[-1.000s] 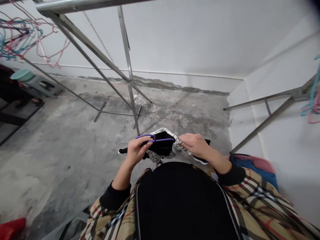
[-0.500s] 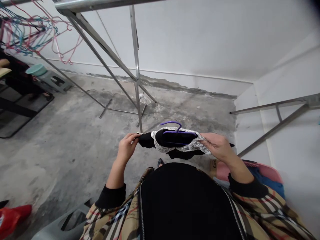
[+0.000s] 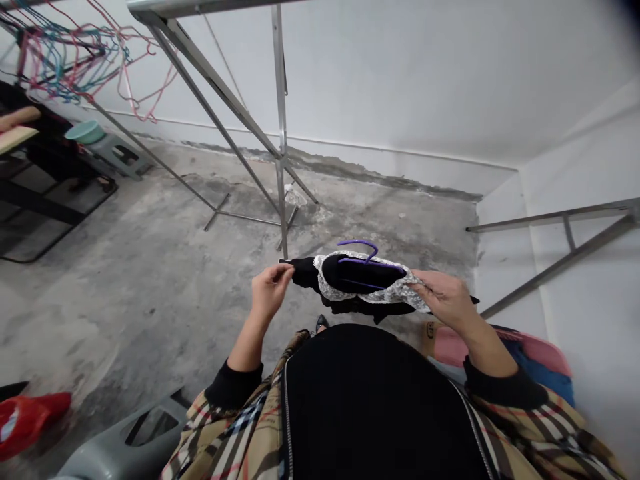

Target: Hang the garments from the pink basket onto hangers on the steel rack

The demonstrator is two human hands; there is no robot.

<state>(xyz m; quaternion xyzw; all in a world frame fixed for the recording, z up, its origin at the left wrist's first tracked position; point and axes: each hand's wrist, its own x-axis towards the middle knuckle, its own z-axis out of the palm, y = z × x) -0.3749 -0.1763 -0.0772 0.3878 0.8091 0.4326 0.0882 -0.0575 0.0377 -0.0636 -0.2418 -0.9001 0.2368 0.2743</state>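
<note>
A black garment (image 3: 305,273) with a white lace collar (image 3: 333,287) hangs in front of my body. A purple hanger (image 3: 373,261) lies inside its neck opening, with the hook sticking up above the collar. My left hand (image 3: 270,290) is closed in a pinch at the garment's left end, fingertips on the black cloth. On the other side, my right hand (image 3: 445,297) grips the lace and cloth at the right shoulder; its fingers partly cover that area. Some black cloth shows beyond my right hand. The garment's lower part is mostly out of sight.
A metal rack (image 3: 280,133) stands ahead; pink and blue hangers (image 3: 75,60) hang at left. Another person's arm (image 3: 20,119) rests at a table. Around are a stool (image 3: 125,433), a red bag (image 3: 30,423), a pink basin (image 3: 540,347) and a metal frame (image 3: 565,247).
The view has turned slightly left, so hands, garment and background all sit further right. The black cloth below the collar has shifted shape. Both hands keep their places on the garment.
</note>
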